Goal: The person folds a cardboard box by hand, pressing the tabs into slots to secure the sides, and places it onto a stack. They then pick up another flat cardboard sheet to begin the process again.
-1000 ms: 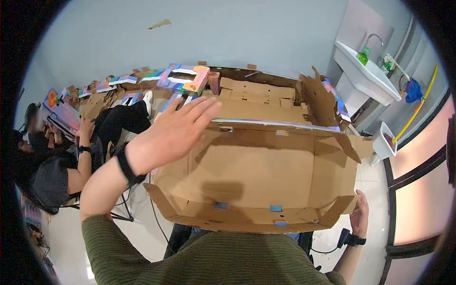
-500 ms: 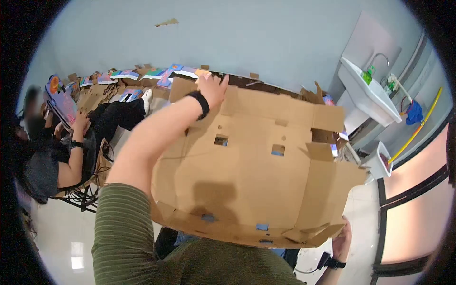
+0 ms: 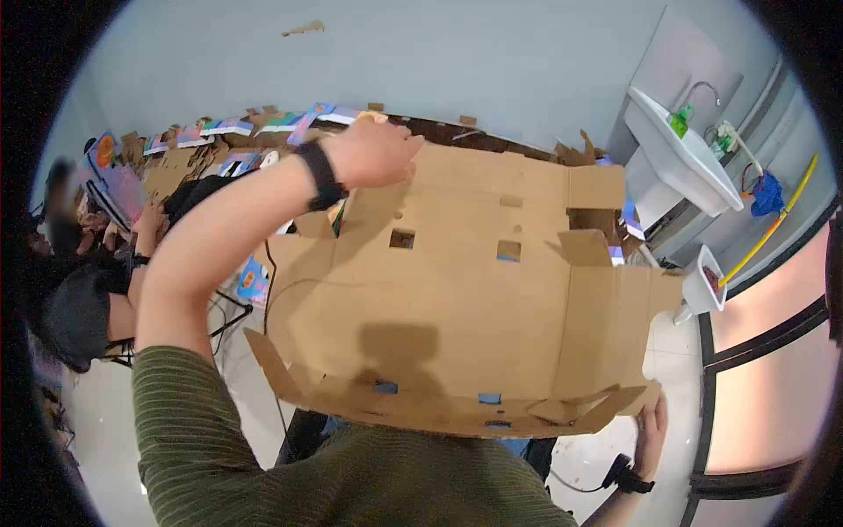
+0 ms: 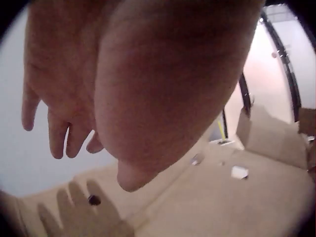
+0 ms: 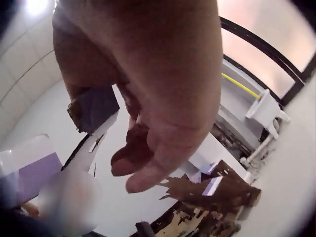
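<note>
A brown cardboard box [image 3: 457,299], spread out with slots and folded flaps, lies across the wearer's lap in the head view. My left hand [image 3: 373,154] is over its far left edge, palm down. In the left wrist view, that hand's fingers [image 4: 58,138] stretch out above the cardboard and cast a shadow on it; nothing is between them. My right hand [image 3: 650,430] is at the near right corner of the box. The right wrist view shows a dark cardboard corner [image 5: 94,111] between thumb and hand, with the fingers [image 5: 143,177] curled.
Another open box with printed sides stands beyond, against the wall, its corner flap [image 3: 578,147] showing. A person with a black cap [image 3: 75,321] sits at the left near a printed box [image 3: 110,180]. At the right are a white sink [image 3: 680,145] and a white bin [image 3: 702,285].
My left hand has moved forward to the box's far edge. The far panel, folded up before, now lies spread outward with its slots showing. The right hand stays by the near right corner.
</note>
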Action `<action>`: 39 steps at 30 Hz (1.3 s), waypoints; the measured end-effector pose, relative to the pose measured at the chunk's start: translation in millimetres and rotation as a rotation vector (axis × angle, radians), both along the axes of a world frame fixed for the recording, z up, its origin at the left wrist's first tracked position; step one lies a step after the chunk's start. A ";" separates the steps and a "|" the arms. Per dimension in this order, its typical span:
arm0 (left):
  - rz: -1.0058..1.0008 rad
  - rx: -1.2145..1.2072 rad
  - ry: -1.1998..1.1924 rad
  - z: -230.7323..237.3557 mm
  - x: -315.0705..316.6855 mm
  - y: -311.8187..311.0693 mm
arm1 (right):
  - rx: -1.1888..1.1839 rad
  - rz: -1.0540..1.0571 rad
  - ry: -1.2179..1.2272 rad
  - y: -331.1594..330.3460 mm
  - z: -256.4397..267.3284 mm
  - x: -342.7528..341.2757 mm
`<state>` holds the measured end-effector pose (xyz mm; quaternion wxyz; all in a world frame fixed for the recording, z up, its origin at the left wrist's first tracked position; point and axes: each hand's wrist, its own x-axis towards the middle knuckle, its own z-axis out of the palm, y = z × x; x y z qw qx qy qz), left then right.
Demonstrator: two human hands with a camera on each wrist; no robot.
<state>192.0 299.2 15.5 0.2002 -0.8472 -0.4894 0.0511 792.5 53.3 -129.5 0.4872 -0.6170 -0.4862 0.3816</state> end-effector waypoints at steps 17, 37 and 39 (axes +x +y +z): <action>-0.188 -0.430 -0.249 -71.0 -28.0 -304.1 | -0.011 0.864 -1.255 -7.4 125.0 -169.2; -0.068 0.495 -0.336 83.5 -52.1 -99.2 | 0.797 0.286 -1.314 196.4 228.5 -163.9; -0.049 0.633 -0.344 82.8 -57.1 -57.1 | 0.849 0.227 -1.281 242.6 230.2 -170.1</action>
